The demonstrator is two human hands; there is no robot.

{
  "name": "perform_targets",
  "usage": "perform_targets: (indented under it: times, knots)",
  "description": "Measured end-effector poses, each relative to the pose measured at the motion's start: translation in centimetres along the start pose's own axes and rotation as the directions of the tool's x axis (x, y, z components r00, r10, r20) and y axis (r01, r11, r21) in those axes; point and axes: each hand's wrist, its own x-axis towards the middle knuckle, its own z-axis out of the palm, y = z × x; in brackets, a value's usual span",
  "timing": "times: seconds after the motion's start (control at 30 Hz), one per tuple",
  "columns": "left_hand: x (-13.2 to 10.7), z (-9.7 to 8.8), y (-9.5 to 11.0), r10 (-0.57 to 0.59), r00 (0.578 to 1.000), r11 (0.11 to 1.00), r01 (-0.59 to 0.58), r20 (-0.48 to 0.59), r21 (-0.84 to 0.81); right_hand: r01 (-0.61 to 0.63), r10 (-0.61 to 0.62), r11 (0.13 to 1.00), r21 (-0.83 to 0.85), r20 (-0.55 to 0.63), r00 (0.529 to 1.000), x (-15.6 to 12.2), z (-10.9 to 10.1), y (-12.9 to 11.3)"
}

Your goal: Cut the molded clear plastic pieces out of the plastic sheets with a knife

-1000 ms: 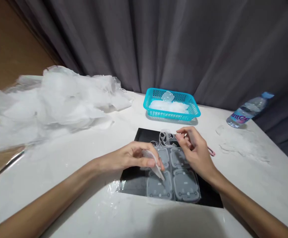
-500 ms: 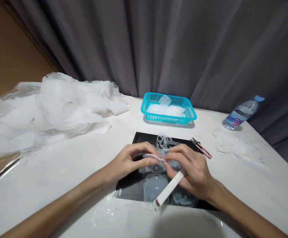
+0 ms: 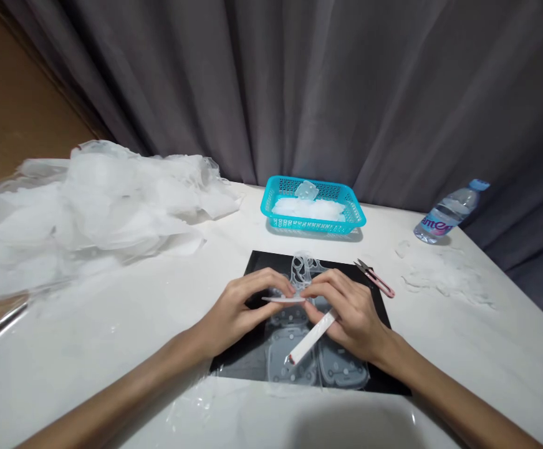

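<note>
My left hand (image 3: 247, 302) pinches a thin, translucent plastic piece (image 3: 278, 300), seen nearly edge-on. On its other side, the fingertips of my right hand (image 3: 355, 305) close on the same piece. Tucked in my right hand is a white stick-like handle (image 3: 312, 338) with a reddish-brown end pointing down and left; its other end is hidden by the fingers. Both hands are above a black board (image 3: 236, 355). Clear, rounded-square plastic pieces (image 3: 292, 357) lie on it, and a curly clear plastic scrap (image 3: 302, 267) sits at its far edge.
Pink-handled thread snips (image 3: 376, 279) lie at the board's right edge. Behind stands a turquoise basket (image 3: 313, 229) with white translucent pieces. Thin plastic scraps (image 3: 449, 274) and a water bottle (image 3: 451, 212) are at right. A large heap of white plastic sheets (image 3: 112, 206) covers the left.
The plastic piece has turned flatter and more edge-on between my fingertips. The white handle has shifted slightly up and left with my right hand. The whole view has moved a little.
</note>
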Motion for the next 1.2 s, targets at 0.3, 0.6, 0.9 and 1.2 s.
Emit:
perform_targets:
  times: [0.3, 0.6, 0.9, 1.2]
  knots:
    - [0.3, -0.2, 0.1, 0.019, 0.999, 1.0, -0.02, -0.029, -0.012, -0.008, 0.009, 0.997, -0.077, 0.017, 1.0, -0.5, 0.1, 0.9]
    - [0.1, -0.1, -0.4, -0.015, 1.0, 0.999, 0.016, -0.025, 0.039, 0.044, -0.047, 0.995, -0.085, -0.044, 0.998, -0.4, -0.1, 0.4]
    - [0.0, -0.2, -0.6, -0.021, 1.0, 0.999, 0.022, -0.021, 0.04, -0.009, 0.019, 0.997, -0.083, 0.114, 0.993, -2.1, 0.9, 3.2]
    - [0.1, 0.0, -0.8, -0.051, 0.998, 0.999, 0.05, -0.029, -0.017, 0.021, -0.018, 0.998, -0.064, 0.05, 0.999, -2.4, 1.1, 3.0]
